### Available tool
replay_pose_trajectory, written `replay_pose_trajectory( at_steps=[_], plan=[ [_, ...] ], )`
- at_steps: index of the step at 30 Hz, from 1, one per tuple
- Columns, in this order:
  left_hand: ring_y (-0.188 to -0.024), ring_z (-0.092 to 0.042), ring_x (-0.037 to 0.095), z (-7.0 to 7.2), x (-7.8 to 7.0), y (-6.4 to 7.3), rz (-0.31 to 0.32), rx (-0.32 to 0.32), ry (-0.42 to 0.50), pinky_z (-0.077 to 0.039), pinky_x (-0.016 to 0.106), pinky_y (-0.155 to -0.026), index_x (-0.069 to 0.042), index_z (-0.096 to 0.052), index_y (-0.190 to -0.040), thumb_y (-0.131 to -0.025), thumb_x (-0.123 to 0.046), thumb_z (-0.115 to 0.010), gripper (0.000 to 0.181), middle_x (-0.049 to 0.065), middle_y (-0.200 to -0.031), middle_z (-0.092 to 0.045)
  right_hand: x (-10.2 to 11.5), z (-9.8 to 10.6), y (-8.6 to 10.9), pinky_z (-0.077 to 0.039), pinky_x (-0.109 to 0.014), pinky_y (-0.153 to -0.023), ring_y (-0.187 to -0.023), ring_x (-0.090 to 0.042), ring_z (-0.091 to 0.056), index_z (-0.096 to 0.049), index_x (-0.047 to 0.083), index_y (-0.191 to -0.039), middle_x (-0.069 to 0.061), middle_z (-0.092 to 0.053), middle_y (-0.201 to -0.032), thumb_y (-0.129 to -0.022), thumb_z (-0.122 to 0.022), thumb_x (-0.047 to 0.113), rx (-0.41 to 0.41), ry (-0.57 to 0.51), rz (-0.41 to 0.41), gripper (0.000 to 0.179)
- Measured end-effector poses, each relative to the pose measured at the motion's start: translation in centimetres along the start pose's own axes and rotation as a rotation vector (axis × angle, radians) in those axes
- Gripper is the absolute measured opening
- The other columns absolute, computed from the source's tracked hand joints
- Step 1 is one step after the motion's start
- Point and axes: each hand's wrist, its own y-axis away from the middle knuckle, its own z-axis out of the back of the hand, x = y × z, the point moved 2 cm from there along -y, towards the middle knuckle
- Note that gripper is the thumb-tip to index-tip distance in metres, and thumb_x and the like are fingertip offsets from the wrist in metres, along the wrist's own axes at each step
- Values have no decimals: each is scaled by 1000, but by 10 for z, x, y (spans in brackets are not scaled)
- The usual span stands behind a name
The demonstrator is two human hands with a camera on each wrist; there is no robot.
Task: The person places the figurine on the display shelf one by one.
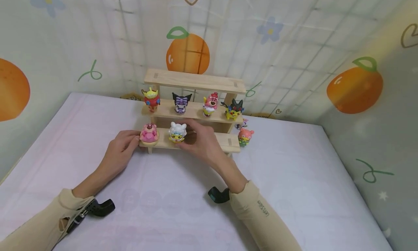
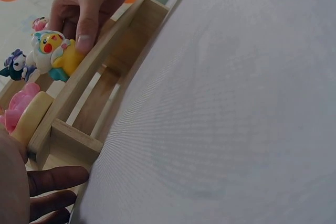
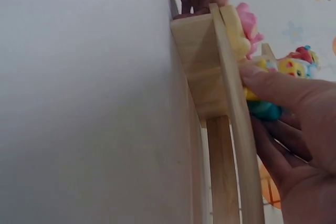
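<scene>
On the wooden tiered shelf's lower step (image 1: 225, 141), my right hand (image 1: 204, 140) pinches a small yellow figurine with a fluffy white hood (image 1: 177, 133) between thumb and fingers. Its base is right at the board in the right wrist view. Farther left on that step sits a pink bear figurine (image 1: 149, 134) on a cream round base. My left hand (image 1: 122, 149) is at the step's left end, close beside the bear. Several of its fingers (image 2: 58, 179) stretch out loosely below the board in the left wrist view; its thumb side is partly hidden there.
The middle step carries a red figurine (image 1: 151, 100), a purple-black one (image 1: 181, 103), a pink-and-yellow one (image 1: 210, 104) and a yellow one with black ears (image 1: 233, 110). Beyond the shelf's right end stands a pink-and-green figurine (image 1: 245, 136), with another (image 1: 242, 124) partly hidden behind. A printed curtain (image 1: 228, 48) hangs behind.
</scene>
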Motion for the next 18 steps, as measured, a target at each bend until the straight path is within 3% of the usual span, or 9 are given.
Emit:
replay_pose_trajectory(
  at_steps=[9,15,18],
  plan=[
    [-134,-55,36,-2,2,1,7,3,6,-41,58,-113,7,-74,-122,-110,-18,-52,35,21,-135,-67,-22,32,26,-60,-31,-97,-109,-22,-75,-67,9,-131,-9,-76,-119,-85,-89,11,15,-147,-50,51],
    [-133,-55,37,-1,2,0,7,2,-1,-42,58,-112,8,-74,-122,-110,-17,-53,35,21,-134,-67,-44,62,51,-63,-33,-90,-99,-24,-77,-71,6,-123,-12,-77,-112,-84,-89,5,-129,-185,-27,43],
    [-133,-55,37,-1,1,0,6,2,6,-42,58,-112,8,-73,-122,-110,-16,-53,34,22,-134,-67,-53,79,62,-63,-35,-87,-97,-22,-76,-73,10,-122,-10,-78,-108,-85,-89,8,-207,-138,-31,41]
  ],
)
